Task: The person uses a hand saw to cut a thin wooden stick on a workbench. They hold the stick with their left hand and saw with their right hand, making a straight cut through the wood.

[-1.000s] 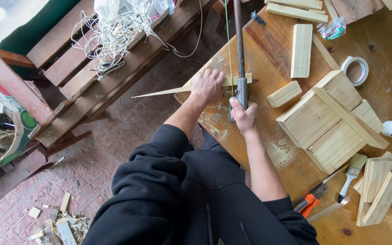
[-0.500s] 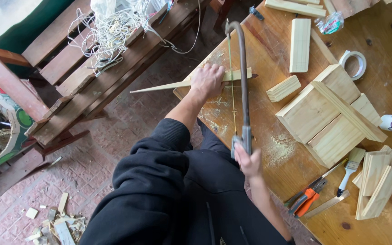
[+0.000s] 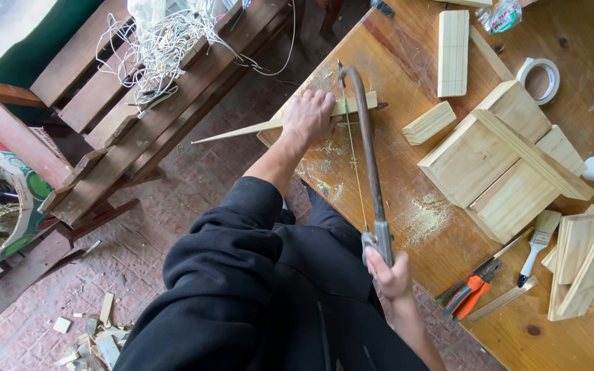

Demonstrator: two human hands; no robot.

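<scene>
- The wooden worktop [image 3: 393, 48] was seen from above, with sawdust scattered on it near the sawing spot.
- A wooden box assembly [image 3: 503, 161] lay on the worktop to the right of the saw, well apart from it.
- A hacksaw [image 3: 369, 165] with a curved frame lay across the worktop's near-left part, its blade crossing a thin wooden strip [image 3: 269, 126].
- The strip was laid along the worktop's left corner, its pointed end jutting out past the edge over the brick floor.
- The left hand [image 3: 309, 115] was pressed flat on the strip, just beside the blade.
- The right hand [image 3: 390, 275] was clamped around the saw's handle at the worktop's near edge.
- Orange-handled pliers [image 3: 472, 292] and a small paintbrush [image 3: 537, 244] lay right of the saw's handle.
</scene>
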